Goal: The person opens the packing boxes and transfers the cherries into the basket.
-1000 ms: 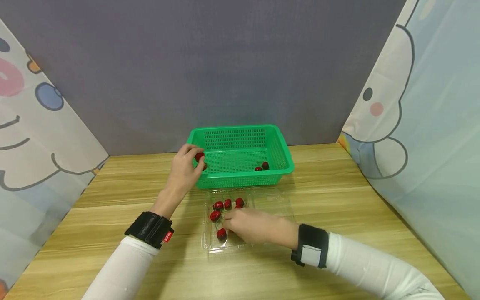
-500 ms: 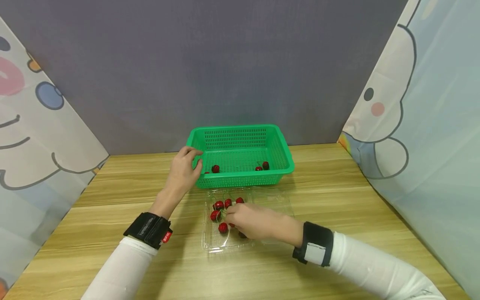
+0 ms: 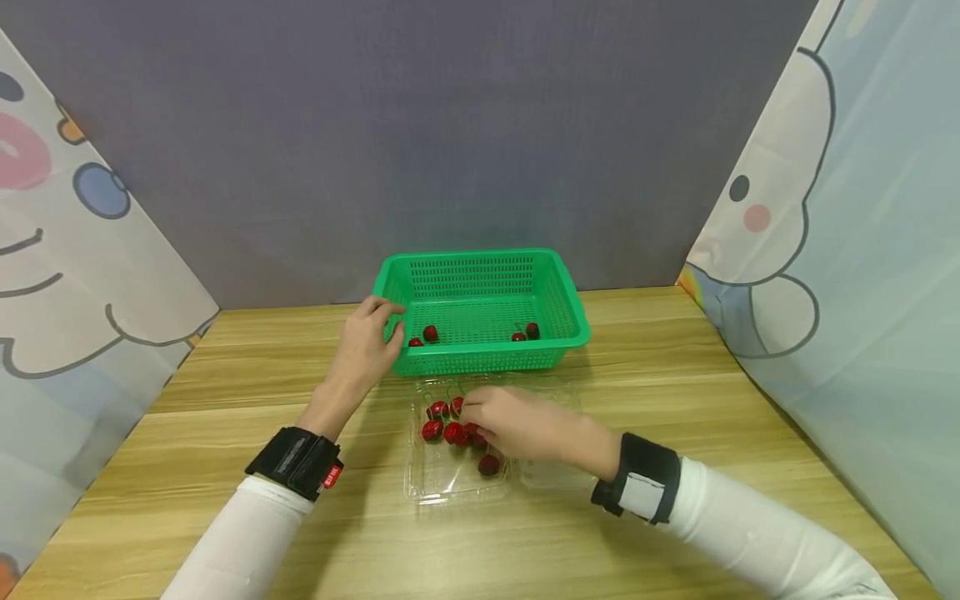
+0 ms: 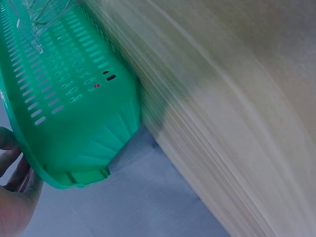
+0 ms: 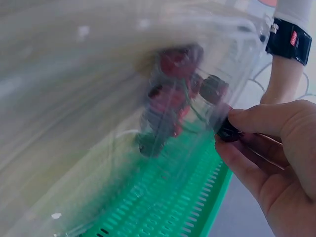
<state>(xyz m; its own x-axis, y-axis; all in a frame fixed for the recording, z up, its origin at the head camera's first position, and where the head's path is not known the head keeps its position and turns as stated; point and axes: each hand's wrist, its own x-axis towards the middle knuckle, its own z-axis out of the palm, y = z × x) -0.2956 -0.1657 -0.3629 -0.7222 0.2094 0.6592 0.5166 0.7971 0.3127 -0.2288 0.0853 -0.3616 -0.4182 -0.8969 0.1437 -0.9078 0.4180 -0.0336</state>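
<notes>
My left hand (image 3: 367, 337) is over the left end of a green plastic basket (image 3: 480, 360), thumb and fingers apart with nothing between them. In the left wrist view its fingertips are right at the basket's rim (image 4: 52, 180). Several red cherries lie inside, one dark red cherry (image 3: 430, 333) near that hand and another cherry (image 3: 532, 331) on the right. My right hand (image 3: 517, 421) reaches over a clear plastic clamshell box (image 3: 450, 492). Between thumb and finger it pinches a dark cherry (image 5: 228, 131). More cherries (image 3: 432, 430) with green stems lie in the box, partly hidden by the hand.
The box's clear lid (image 3: 551, 475) lies folded out to the right on the wooden table (image 3: 660, 383). Behind the basket stands a grey cloth wall (image 3: 480, 150). Cartoon-printed sheets (image 3: 862, 250) flank the table on both sides.
My left hand has let a cherry go into the basket and stays at the rim. My right hand has moved slightly up and right, and cherries in the box have shifted.
</notes>
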